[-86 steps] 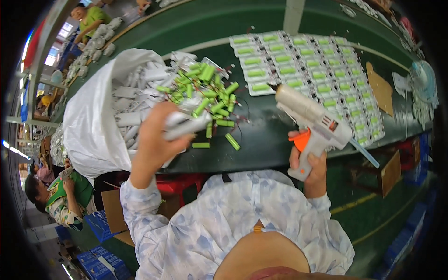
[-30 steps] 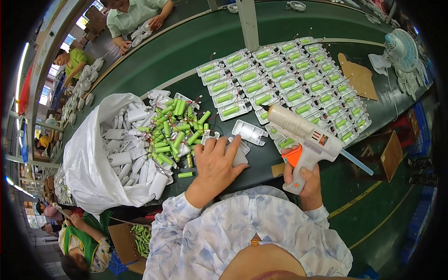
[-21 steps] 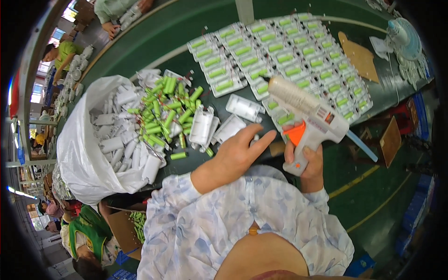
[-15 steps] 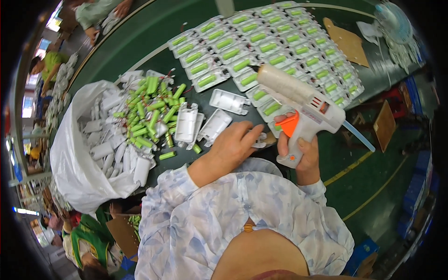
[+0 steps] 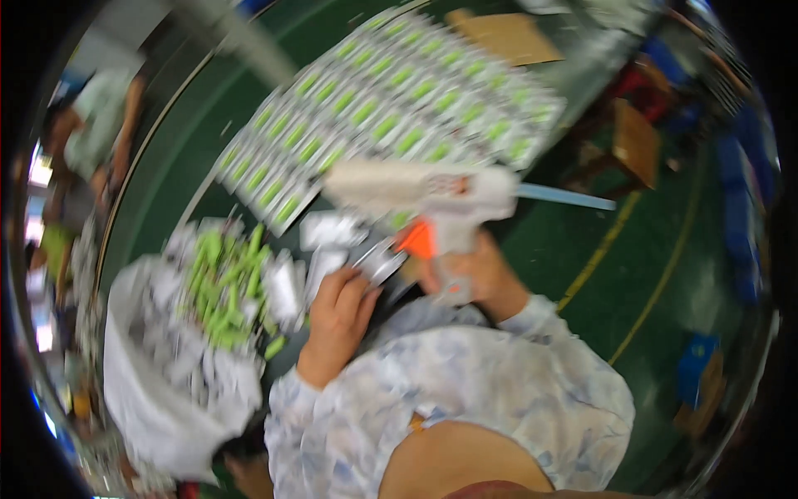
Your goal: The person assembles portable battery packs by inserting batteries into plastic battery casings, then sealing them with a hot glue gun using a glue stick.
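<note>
My right hand point(image 5: 482, 274) is wrapped round the handle of a white hot glue gun point(image 5: 424, 190) with an orange trigger. Its nozzle end points left, and a pale blue glue stick point(image 5: 565, 197) sticks out of the back. Under the trigger, at the table's near edge, a white plastic case point(image 5: 382, 261) is pinched in the curled fingers of my left hand point(image 5: 339, 320); blur hides the exact grip. More empty white cases point(image 5: 331, 230) lie just beyond that hand. To its left is a heap of green battery cells point(image 5: 229, 283) with thin wires.
Rows of white cases with green cells point(image 5: 366, 112) cover the middle of the green table. A white sack point(image 5: 133, 366) full of white plastic parts stands at the left. Brown cardboard point(image 5: 511, 37) lies at the far side, a wooden stool point(image 5: 628, 145) at the right. A person point(image 5: 100, 125) is at far left.
The view has turned and blurred, so the laid-out rows appear further left. The glue gun has swung level and now hangs over the case at my left hand's fingers.
</note>
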`<action>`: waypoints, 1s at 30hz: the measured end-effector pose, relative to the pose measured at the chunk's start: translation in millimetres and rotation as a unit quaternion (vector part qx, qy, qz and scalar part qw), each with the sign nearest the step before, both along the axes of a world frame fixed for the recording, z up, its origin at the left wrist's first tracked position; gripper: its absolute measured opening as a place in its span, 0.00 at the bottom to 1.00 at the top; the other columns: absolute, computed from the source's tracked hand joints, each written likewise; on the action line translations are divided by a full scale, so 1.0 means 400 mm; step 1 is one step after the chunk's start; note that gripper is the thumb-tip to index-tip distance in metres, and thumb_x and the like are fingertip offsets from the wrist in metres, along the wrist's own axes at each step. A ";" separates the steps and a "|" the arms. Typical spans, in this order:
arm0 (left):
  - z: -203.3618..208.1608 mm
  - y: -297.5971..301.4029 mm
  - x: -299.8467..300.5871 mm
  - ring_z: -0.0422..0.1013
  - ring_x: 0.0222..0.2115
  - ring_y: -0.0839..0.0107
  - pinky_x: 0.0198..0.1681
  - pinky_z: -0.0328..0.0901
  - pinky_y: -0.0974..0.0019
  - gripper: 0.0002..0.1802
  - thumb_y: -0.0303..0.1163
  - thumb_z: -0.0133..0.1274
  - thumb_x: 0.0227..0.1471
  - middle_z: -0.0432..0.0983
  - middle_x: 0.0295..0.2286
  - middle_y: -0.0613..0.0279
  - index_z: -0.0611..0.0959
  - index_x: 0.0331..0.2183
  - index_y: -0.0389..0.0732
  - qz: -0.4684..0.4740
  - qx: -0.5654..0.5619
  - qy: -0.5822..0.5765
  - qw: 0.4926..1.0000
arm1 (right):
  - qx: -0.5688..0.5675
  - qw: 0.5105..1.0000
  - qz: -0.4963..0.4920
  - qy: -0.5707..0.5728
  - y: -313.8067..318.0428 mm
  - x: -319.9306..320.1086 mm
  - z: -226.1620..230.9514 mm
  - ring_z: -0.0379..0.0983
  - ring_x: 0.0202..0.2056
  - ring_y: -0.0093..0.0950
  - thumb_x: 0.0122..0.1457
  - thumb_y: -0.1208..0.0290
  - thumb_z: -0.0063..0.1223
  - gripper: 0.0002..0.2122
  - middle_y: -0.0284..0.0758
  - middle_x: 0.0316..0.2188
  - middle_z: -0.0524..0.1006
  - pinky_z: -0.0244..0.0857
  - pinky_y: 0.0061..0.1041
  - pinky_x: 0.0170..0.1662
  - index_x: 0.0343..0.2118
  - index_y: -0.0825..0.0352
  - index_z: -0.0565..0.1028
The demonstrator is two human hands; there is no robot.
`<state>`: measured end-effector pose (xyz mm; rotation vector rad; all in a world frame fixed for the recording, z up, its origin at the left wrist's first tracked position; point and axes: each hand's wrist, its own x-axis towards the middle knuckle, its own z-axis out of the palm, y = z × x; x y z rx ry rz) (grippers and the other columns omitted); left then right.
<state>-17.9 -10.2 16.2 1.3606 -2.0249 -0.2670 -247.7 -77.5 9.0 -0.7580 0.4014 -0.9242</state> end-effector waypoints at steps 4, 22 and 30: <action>0.034 -0.040 0.094 0.72 0.28 0.55 0.30 0.67 0.57 0.06 0.21 0.62 0.44 0.74 0.26 0.55 0.82 0.28 0.37 0.124 -0.024 -0.036 0.991 | -0.022 0.998 -0.028 0.043 -0.026 0.010 -0.010 0.70 0.20 0.24 0.52 0.57 0.59 0.32 0.55 0.49 0.74 0.66 0.21 0.23 0.55 0.75 0.64; 0.018 -0.023 0.046 0.73 0.21 0.56 0.24 0.65 0.55 0.11 0.35 0.63 0.39 0.74 0.18 0.57 0.81 0.15 0.41 0.236 0.041 -0.096 0.966 | -0.006 1.000 -0.019 0.015 -0.009 0.012 -0.040 0.70 0.20 0.28 0.51 0.63 0.56 0.34 0.58 0.52 0.69 0.66 0.22 0.25 0.58 0.76 0.59; 0.113 0.039 0.227 0.66 0.23 0.84 0.26 0.61 0.74 0.08 0.28 0.61 0.51 0.74 0.20 0.71 0.81 0.24 0.35 0.124 0.359 0.331 0.864 | -0.013 1.000 -0.020 0.009 -0.020 0.012 -0.051 0.71 0.22 0.27 0.52 0.61 0.57 0.34 0.57 0.52 0.70 0.66 0.22 0.26 0.59 0.75 0.59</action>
